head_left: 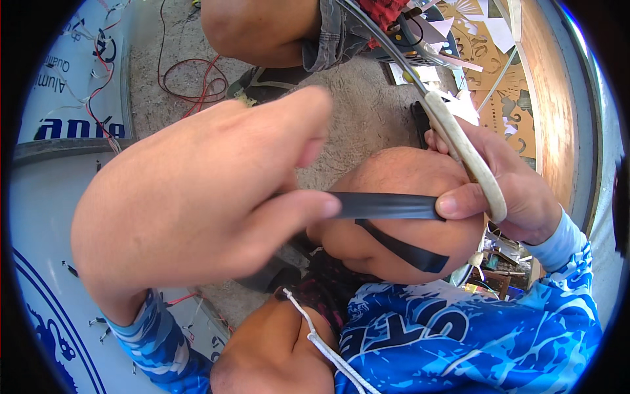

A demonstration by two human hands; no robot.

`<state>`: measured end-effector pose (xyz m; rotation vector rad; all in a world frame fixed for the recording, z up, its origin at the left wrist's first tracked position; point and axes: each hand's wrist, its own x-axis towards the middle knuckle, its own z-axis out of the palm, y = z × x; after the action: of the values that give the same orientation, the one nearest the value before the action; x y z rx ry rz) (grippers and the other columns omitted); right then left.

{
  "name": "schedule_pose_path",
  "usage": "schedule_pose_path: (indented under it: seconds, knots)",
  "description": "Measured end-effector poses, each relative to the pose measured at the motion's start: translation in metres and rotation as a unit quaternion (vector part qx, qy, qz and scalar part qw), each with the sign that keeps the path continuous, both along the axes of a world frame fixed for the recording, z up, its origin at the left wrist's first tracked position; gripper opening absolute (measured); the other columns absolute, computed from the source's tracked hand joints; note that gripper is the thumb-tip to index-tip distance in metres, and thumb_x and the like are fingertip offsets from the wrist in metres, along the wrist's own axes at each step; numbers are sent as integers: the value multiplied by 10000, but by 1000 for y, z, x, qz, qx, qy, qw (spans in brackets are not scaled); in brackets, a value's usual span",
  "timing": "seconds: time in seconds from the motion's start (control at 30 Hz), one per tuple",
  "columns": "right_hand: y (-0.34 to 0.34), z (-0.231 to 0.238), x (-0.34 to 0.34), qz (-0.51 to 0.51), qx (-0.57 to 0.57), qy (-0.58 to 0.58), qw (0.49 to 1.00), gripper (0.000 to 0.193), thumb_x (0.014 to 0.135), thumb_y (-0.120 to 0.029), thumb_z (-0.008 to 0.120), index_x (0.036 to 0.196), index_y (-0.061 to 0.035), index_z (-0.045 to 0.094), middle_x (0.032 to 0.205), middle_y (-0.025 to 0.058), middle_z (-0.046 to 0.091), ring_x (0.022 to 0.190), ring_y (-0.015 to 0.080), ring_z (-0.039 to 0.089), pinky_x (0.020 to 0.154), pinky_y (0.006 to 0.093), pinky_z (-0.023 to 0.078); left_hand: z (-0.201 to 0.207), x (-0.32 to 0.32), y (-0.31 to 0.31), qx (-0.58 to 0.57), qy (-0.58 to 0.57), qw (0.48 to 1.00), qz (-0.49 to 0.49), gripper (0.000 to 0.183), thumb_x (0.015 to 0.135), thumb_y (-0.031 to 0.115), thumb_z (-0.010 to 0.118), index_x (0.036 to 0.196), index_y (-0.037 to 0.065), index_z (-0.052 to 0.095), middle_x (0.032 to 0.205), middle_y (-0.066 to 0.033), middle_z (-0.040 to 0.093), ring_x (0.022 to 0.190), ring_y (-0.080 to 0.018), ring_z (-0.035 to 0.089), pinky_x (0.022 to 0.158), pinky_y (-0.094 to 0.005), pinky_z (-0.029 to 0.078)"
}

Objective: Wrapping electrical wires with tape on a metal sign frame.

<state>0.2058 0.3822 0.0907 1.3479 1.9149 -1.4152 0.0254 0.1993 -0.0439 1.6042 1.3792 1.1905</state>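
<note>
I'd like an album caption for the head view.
Left hand and right hand hold a black strip over a bare knee.

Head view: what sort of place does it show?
Probably a makeshift workshop: patterned brown sheets, a loose red cable on the rough floor, and wires running over a printed panel.

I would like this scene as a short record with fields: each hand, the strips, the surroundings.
Left hand: pinches one end of black strip
Right hand: thumb on the other end; pale curved handle across the hand
Second strip: on bare knee
Nearby: another person's knee, wooden board
</note>
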Motion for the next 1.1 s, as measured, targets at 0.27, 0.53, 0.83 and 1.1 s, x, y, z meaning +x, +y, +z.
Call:
schedule_pose_path:
  seconds: [0.27,0.53,0.83,1.1]
  knots:
    - [0,-1,2,16,32,10,999,855,625,-186,915,1342,26,501,1161,44,531,1141,165,532,1061,283,387,2,-7,9,-276,84,956,48,431,866,266,829,928,56,458,570,-50,587,493,-117,562,532,-265,413]
    - [31,5,32,198,165,132,957,989,643,-415,924,1402,34,475,1262,102,540,1202,216,539,1078,345,398,-55,36,0,5,-286,953,99,328,865,120,794,1150,-25,723,662,24,631,597,-27,540,624,-209,400]
    - [-27,-20,91,211,89,362,903,933,519,-723,907,1063,-90,490,1055,92,471,796,174,630,512,229,517,-53,24,17,27,-294,945,138,164,929,57,670,1025,-33,767,707,-6,649,566,-39,539,500,-201,392]
    - [-74,-119,106,313,97,184,927,844,787,-566,813,1233,37,427,1017,183,486,830,308,542,752,411,472,-53,11,17,56,-288,948,122,214,979,151,661,1023,-30,767,702,1,635,603,-42,546,542,-208,412]
